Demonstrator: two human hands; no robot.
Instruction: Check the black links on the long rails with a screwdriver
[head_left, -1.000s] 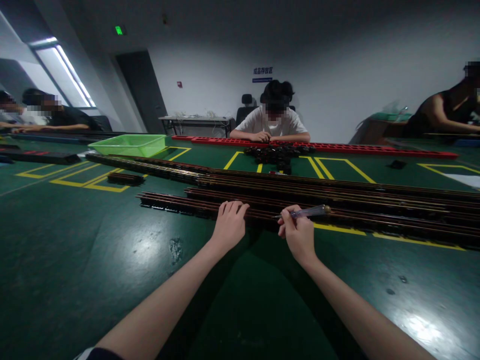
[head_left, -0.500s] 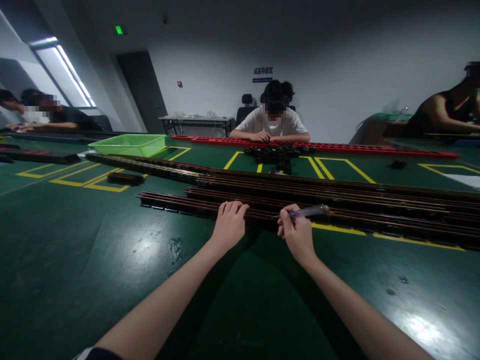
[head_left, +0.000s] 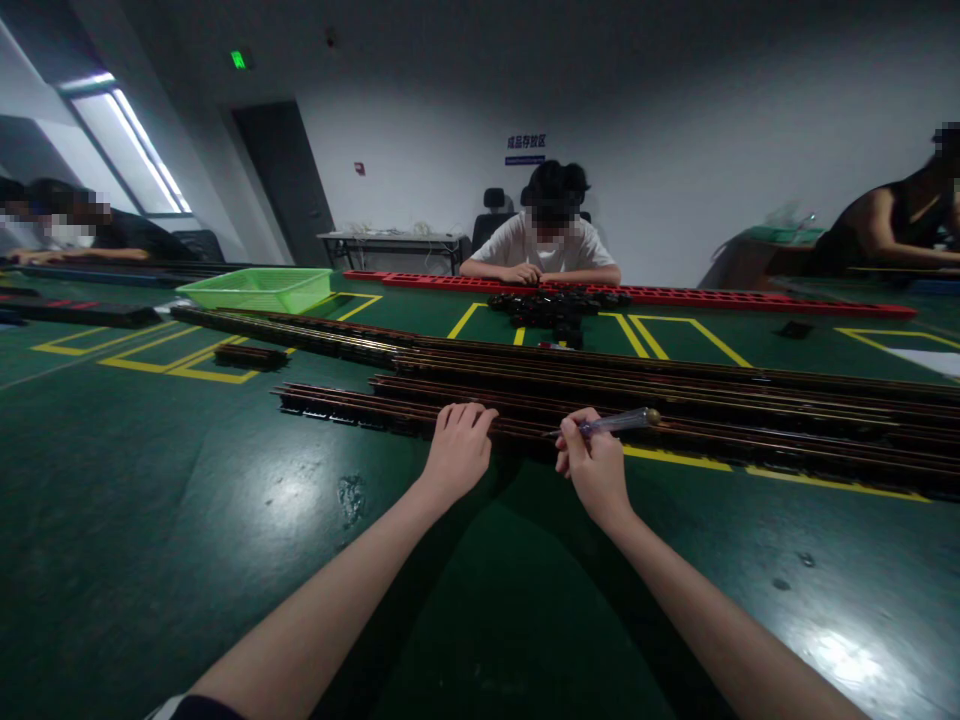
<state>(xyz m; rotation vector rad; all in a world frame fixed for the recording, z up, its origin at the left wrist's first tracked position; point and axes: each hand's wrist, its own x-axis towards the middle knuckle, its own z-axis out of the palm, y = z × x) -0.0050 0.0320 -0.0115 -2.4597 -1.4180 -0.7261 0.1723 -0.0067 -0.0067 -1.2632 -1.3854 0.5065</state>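
My right hand [head_left: 595,468] pinches a small screwdriver [head_left: 622,421] with a clear handle. Its thin tip points left, at a long dark strip [head_left: 352,407] with copper-coloured rails along its top. The fingers of my left hand [head_left: 459,452] are curled over the same strip, a short way left of the screwdriver tip. Under the fingers, the exact grip is hidden. Just behind it, more long dark strips [head_left: 675,400] lie side by side across the table, running off to the right.
A light green basket [head_left: 259,290] stands at the back left. A short dark strip piece [head_left: 251,356] lies in front of it. Across the green table [head_left: 225,560], a person in a white shirt sits behind a pile of black parts [head_left: 551,308] and a long red rack [head_left: 750,298].
Both my hands and the screwdriver stay almost exactly where they were. At the far left, a co-worker's head has shifted slightly left.
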